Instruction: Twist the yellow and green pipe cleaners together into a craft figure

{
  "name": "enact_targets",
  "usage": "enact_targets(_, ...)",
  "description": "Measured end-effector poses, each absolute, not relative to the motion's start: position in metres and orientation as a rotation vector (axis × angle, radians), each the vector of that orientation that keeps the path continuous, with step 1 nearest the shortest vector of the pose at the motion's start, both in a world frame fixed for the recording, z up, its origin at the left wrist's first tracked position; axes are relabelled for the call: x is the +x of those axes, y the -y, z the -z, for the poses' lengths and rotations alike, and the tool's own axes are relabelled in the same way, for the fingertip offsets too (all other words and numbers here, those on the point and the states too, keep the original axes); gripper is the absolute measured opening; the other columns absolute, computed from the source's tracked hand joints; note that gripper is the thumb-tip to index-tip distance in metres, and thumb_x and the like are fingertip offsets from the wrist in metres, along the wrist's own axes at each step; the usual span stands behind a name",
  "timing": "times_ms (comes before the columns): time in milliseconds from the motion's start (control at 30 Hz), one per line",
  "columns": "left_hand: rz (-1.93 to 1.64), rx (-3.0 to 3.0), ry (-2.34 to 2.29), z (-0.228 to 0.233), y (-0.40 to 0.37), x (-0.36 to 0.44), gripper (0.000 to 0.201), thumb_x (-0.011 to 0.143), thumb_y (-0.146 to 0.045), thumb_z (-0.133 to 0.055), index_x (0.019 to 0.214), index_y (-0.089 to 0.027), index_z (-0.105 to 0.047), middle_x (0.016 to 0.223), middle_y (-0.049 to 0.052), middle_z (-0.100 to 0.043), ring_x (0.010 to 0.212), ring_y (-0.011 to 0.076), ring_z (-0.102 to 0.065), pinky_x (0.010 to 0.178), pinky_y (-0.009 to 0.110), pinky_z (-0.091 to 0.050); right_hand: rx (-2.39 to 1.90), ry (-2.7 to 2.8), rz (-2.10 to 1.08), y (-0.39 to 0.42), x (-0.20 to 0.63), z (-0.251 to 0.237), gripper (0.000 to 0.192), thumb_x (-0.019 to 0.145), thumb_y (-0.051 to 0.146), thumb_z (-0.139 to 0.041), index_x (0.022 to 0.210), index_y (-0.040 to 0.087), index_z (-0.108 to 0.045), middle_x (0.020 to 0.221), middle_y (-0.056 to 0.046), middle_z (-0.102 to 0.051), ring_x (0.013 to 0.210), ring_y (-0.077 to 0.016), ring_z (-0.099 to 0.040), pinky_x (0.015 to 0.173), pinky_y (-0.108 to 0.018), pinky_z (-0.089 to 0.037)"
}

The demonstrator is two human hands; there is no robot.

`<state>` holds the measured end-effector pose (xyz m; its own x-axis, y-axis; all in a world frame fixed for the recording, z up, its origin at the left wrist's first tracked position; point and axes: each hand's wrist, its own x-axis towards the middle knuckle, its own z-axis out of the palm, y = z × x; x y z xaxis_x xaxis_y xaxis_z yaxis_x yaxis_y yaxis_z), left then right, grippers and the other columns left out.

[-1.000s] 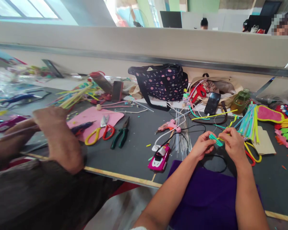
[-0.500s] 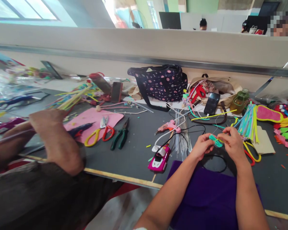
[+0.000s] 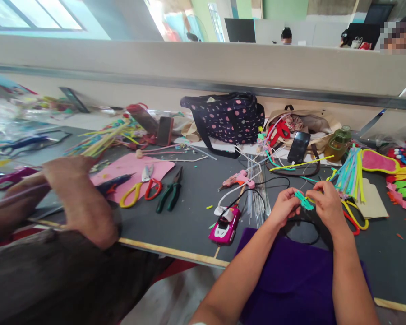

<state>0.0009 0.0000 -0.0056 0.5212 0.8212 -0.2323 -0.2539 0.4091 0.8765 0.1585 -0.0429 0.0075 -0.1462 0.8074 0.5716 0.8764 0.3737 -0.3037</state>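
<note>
My left hand (image 3: 284,206) and my right hand (image 3: 328,204) meet above the dark table (image 3: 189,221), both pinching a small teal foam piece (image 3: 304,200) with a thin yellow strip running through it. A black cord loop (image 3: 301,225) lies just under my hands. A purple cloth (image 3: 291,275) covers the table edge beneath my forearms. A bundle of coloured foam strips (image 3: 350,174) lies just right of my right hand.
A co-worker's hand and arm (image 3: 77,198) rest at the left. Yellow and red scissors (image 3: 140,188), green pliers (image 3: 169,192), a pink glue gun (image 3: 238,179), a pink toy car (image 3: 223,225), a polka-dot bag (image 3: 228,117) and a phone (image 3: 299,146) lie about.
My hands have barely shifted, still working the teal piece. The co-worker's hand at the left has moved slightly.
</note>
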Motion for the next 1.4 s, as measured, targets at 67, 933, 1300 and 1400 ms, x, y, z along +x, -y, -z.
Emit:
enact_targets(67,-0.775,0.920,-0.742,0.0056,0.0001,0.0012,0.020,0.063,-0.019,-0.060,0.082,-0.015,-0.054,0.047,-0.007,-0.049,0.034,0.0062,-0.043,0.031,0.014,-0.014,-1.454,1.967,0.135,0.0432,0.1581,-0.0074,0.035,0.077,0.002,-0.044,0.092,0.022,-0.070,0.094,-0.007,-0.048,0.088,-0.0202,-0.047,0.075,-0.033,-0.041)
enact_targets(933,-0.767,0.918,-0.755,0.0099,-0.0018,-0.0011,0.023,0.060,-0.018,-0.065,0.079,-0.016,-0.053,0.051,-0.007,-0.051,0.034,0.0061,-0.046,0.030,0.013,-0.016,-1.429,2.042,0.130,0.0439,0.1540,-0.0102,0.031,0.082,0.005,-0.043,0.089,0.022,-0.068,0.088,-0.007,-0.050,0.085,-0.0197,-0.047,0.072,-0.031,-0.040)
enact_targets(1300,-0.743,0.927,-0.735,0.0098,-0.0018,-0.0028,0.026,0.058,-0.022,-0.069,0.077,-0.015,-0.053,0.052,-0.005,-0.053,0.034,0.0066,-0.048,0.030,0.013,-0.017,-1.435,2.079,0.071,0.0412,0.1571,-0.0098,0.023,0.084,0.009,-0.050,0.083,0.023,-0.068,0.079,-0.003,-0.053,0.080,-0.0183,-0.046,0.069,-0.030,-0.036)
enact_targets(1400,-0.751,0.920,-0.737,0.0109,-0.0026,-0.0026,0.027,0.058,-0.022,-0.070,0.077,-0.015,-0.052,0.053,-0.006,-0.053,0.035,0.0068,-0.049,0.030,0.013,-0.017,-1.436,2.074,0.037,0.0408,0.1582,-0.0092,0.020,0.086,0.012,-0.050,0.086,0.023,-0.067,0.080,-0.003,-0.056,0.080,-0.0189,-0.048,0.070,-0.031,-0.037)
